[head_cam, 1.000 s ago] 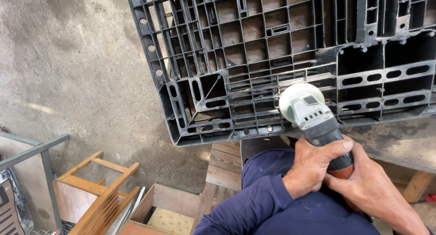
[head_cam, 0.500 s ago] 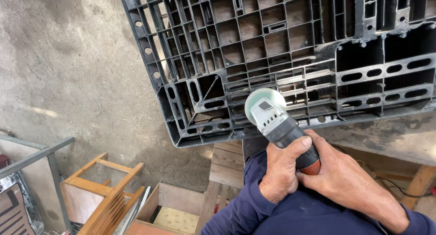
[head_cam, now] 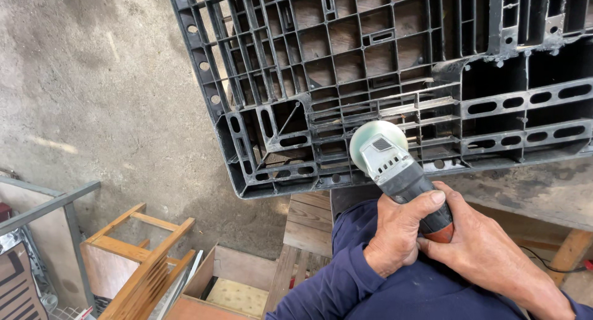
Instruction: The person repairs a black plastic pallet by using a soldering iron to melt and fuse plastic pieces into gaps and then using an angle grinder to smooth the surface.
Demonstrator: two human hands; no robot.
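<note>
A black plastic pallet (head_cam: 370, 67) lies tilted with its ribbed underside facing me. Both my hands hold an angle grinder (head_cam: 404, 181) with a grey head and dark body. My left hand (head_cam: 398, 236) wraps the body from the left. My right hand (head_cam: 491, 255) grips the rear, where a red part shows. The spinning disc (head_cam: 370, 134) sits against the ribs near the pallet's lower edge, where pale cut marks show. Blue sleeves cover both arms.
Grey concrete floor (head_cam: 105, 110) lies to the left. Below stand a wooden frame (head_cam: 145, 249), an open cardboard box (head_cam: 231, 289), wooden planks (head_cam: 309, 221) and a metal rail (head_cam: 46, 202). The pallet rests on a worn bench top (head_cam: 543, 190) at the right.
The grinder slid left along the pallet's lower ribs, then came back a little to the right. Both hands kept their grip and the pallet stayed put.
</note>
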